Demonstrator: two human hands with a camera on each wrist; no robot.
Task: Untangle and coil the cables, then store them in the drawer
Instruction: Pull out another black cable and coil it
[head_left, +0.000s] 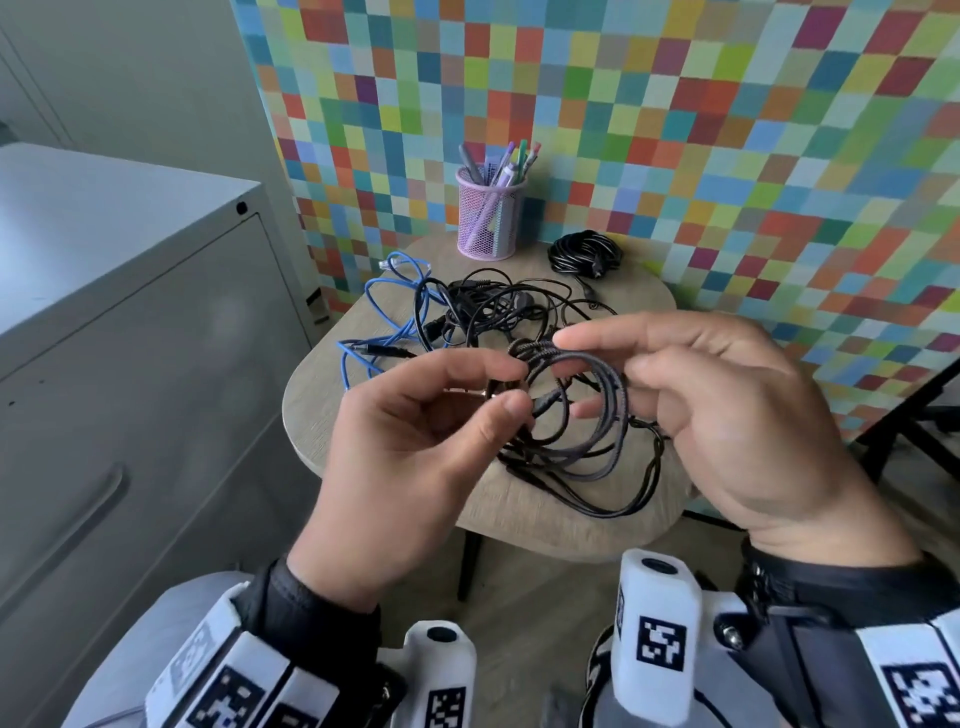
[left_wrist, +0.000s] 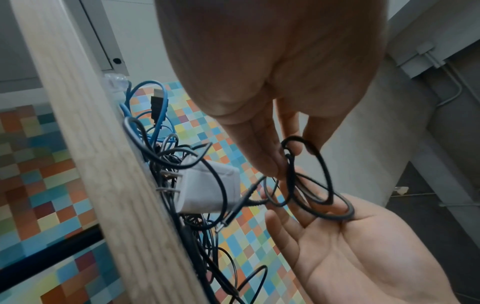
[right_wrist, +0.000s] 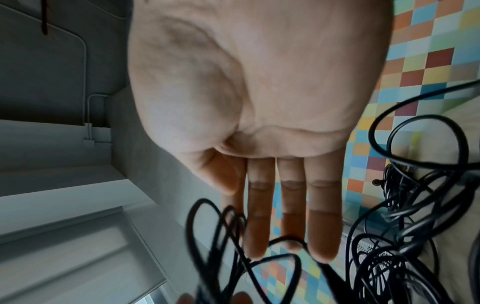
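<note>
Over the table edge (head_left: 545, 540) — left hand (head_left: 415, 441) pinches cable (head_left: 615, 400), right hand (head_left: 753, 415) cradles.

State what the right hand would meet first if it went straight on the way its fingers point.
Besides the braided cable it carries, probably the left hand, whose fingertips lie just ahead of the right hand; depth is unclear.

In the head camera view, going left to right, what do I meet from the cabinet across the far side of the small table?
Grey cabinet → blue cable → pink mesh pen cup → coiled black cable. The loose black tangle overlaps several of these, so it is left out.
</note>
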